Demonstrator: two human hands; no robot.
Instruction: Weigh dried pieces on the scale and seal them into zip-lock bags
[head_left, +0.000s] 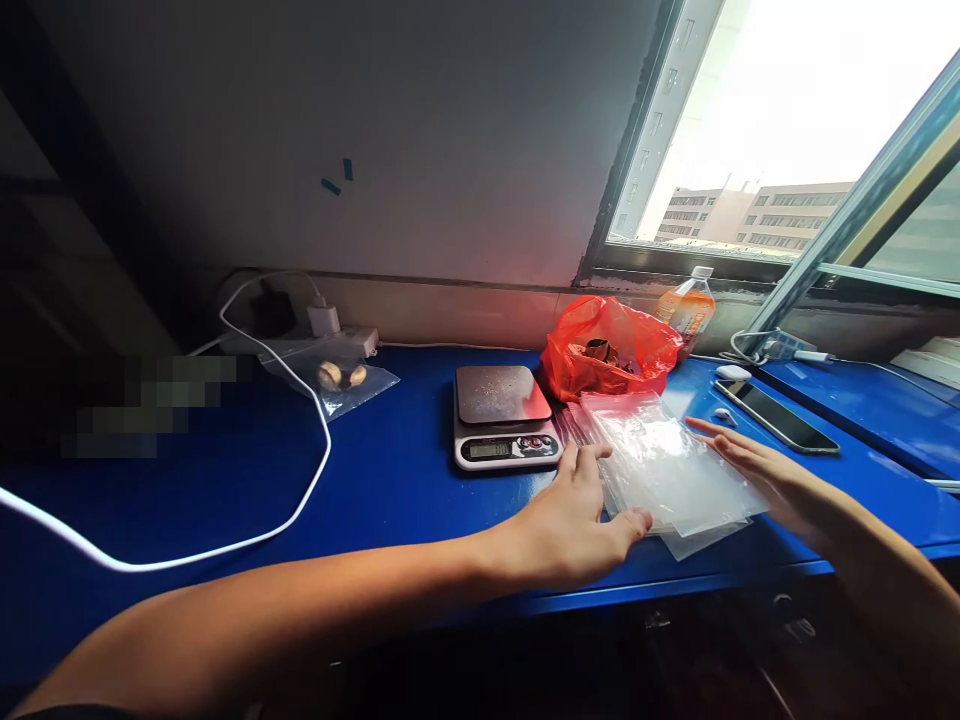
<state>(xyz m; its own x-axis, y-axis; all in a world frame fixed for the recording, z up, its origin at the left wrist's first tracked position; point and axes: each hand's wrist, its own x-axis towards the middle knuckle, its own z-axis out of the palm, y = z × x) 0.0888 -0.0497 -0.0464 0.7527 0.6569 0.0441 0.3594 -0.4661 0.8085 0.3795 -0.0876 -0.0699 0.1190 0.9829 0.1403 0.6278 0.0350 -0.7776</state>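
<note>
A stack of clear zip bags (660, 460) lies on the blue tabletop between my two hands. My left hand (574, 525) rests at the stack's left edge, its fingers apart and its thumb over the lower corner. At the right side of the bags is my right hand (757, 465), fingers stretched out toward the upper edge, holding nothing. Just left of the bags stands a kitchen scale (504, 395) with a steel plate and a lit display. Behind them sits an open red plastic bag (645, 350) with brownish dried pieces (600, 350) inside.
A clear bag with a few pale pieces (341, 375) lies by a power strip (360, 343) at left. A white cable (328, 440) loops over the table. At right are a phone (780, 418), a white earbud case (733, 372) and an orange drink bottle (688, 305).
</note>
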